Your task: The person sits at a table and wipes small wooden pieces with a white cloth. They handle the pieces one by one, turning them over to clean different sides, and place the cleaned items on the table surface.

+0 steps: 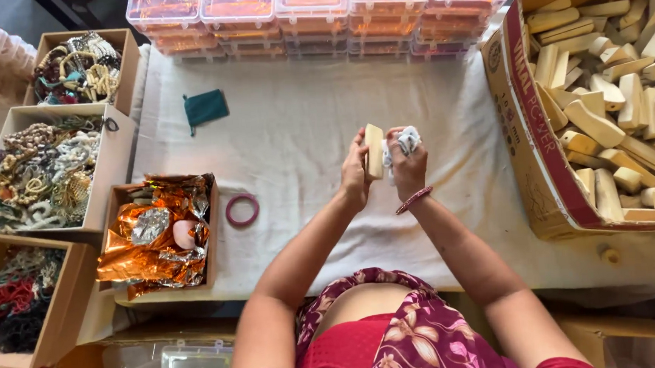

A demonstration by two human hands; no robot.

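While the head view is the only one to hand, the entry runs as follows, with every place given from the wooden block [375, 151].

Item in hand: wooden block, pale, oblong, held upright over the middle of the worktop [287, 141], which is covered with a white cloth. Left hand [356, 173]: grip pinching the block along its left edge. Right hand [408, 164]: grip pressed together on a crumpled white rag [404, 141], which touches the block's right face. A pink bangle sits on the right wrist.

Stock, right of the block: large cardboard box [527, 157], heaped with many more pale blocks of like kind. No separate heap of wiped blocks can be seen, so the count done cannot be told; judging by the full box, most of the lot appears to remain.

Left of the block:
- red ring [242, 210], lying flat on the cloth, near.
- small green pouch [205, 108], further up and left.
- open box of orange and silver foil [160, 236].
- three open boxes of bead necklaces [46, 175], well apart at the far left.

Beyond the block: row of clear lidded plastic cases [317, 10] with orange contents, stacked along the far edge.
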